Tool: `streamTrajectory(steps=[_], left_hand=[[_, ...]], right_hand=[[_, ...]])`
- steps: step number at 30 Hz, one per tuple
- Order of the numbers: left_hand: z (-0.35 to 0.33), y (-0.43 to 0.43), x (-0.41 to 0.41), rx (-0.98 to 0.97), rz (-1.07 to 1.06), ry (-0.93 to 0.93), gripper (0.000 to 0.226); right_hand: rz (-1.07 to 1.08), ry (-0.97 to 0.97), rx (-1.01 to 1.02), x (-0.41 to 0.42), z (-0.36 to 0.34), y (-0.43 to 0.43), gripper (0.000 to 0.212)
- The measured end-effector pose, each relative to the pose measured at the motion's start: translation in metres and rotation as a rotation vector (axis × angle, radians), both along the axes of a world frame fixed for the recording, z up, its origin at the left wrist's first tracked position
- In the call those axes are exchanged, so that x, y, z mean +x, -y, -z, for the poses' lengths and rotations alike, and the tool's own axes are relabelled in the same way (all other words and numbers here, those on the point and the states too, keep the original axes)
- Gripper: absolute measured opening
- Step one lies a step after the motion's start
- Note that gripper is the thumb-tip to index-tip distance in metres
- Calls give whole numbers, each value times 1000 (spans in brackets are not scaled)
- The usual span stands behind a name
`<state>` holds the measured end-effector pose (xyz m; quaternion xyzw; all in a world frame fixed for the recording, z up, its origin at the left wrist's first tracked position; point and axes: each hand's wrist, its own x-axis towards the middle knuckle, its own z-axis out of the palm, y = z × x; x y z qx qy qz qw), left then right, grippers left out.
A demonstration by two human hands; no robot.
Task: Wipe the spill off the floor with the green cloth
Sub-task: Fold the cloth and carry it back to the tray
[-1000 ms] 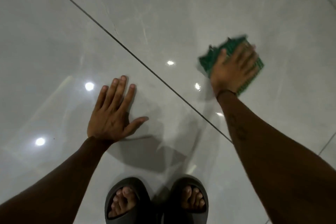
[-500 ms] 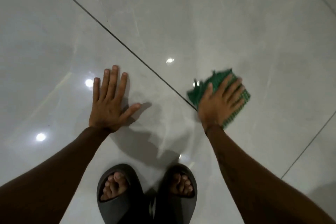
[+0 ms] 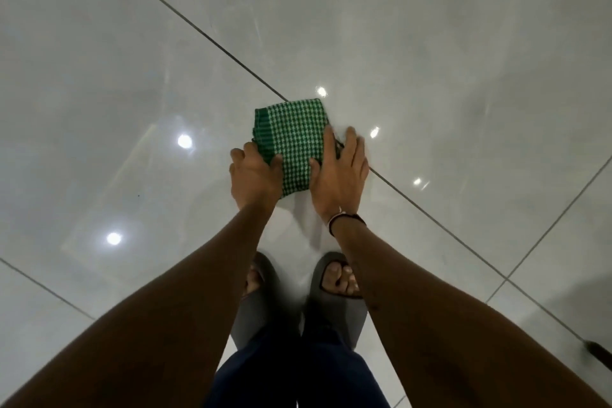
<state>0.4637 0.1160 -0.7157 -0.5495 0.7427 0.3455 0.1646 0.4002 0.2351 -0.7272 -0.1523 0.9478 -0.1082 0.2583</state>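
My left hand point(image 3: 253, 175) had left the floor point(image 3: 430, 43) to join my right hand point(image 3: 337, 175); both gripped the folded cloth point(image 3: 291, 142) before my feet, so wiping looked nearly finished.

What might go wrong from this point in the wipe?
The cloth is folded small, so passes may miss liquid. No spill shows on the glossy floor, so it is hard to aim. Both hands are on the cloth, the person bends over slippers; a wet tile could slip.
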Motion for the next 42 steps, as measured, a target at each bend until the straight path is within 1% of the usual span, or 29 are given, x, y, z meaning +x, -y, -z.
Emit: streamTrajectory(steps=[2,5,7,9,12,14,15,17,19,21,23,25,27,30,33,36,38,40,42], left_hand=[[-5,6,-4,100,-72,13,40],[-35,18,-8,290,-230,-59,34],[-60,22,-7,342,-283,-101,35],[-91,26,-8,377,-345,-131,36],[-169,35,-17,388,-406,-167,31],[-255,48,-27,404,-400,-208,28],[-278,48,-30,412,-401,-219,27],[-309,51,-39,435,-395,-245,23],[-375,61,-57,453,-390,-307,16],[-449,71,-82,447,-388,-387,13],[-509,78,-111,447,-409,-451,12],[-550,82,-142,441,-439,-505,11],[-577,89,-181,438,-441,-558,11],[-598,104,-250,425,-406,-595,19],[-602,125,-336,392,-367,-639,24],[-584,142,-423,409,-409,-711,29],[-566,149,-475,405,-420,-730,24],[-550,157,-518,384,-405,-725,22],[-535,163,-546,364,-353,-656,33]], right_hand=[[28,103,-53,-8,-14,9,68],[278,363,-200,-28,-53,25,53],[434,448,-238,-35,-76,24,46],[527,480,-265,-41,-104,19,43],[612,533,-352,-55,-183,16,37],[652,570,-400,-71,-275,16,37],[661,591,-422,-74,-298,14,38],[648,611,-471,-84,-333,11,37],[687,618,-534,-105,-400,16,36],[702,607,-622,-132,-472,26,36],[689,566,-678,-161,-530,36,37],[688,515,-739,-187,-571,45,35],[670,452,-798,-221,-601,55,34],[632,366,-832,-287,-627,69,35],[612,295,-854,-378,-628,84,36],[565,237,-863,-474,-610,103,40],[555,224,-852,-532,-594,116,42],[529,213,-818,-583,-575,130,42],[469,229,-768,-620,-558,142,43]])
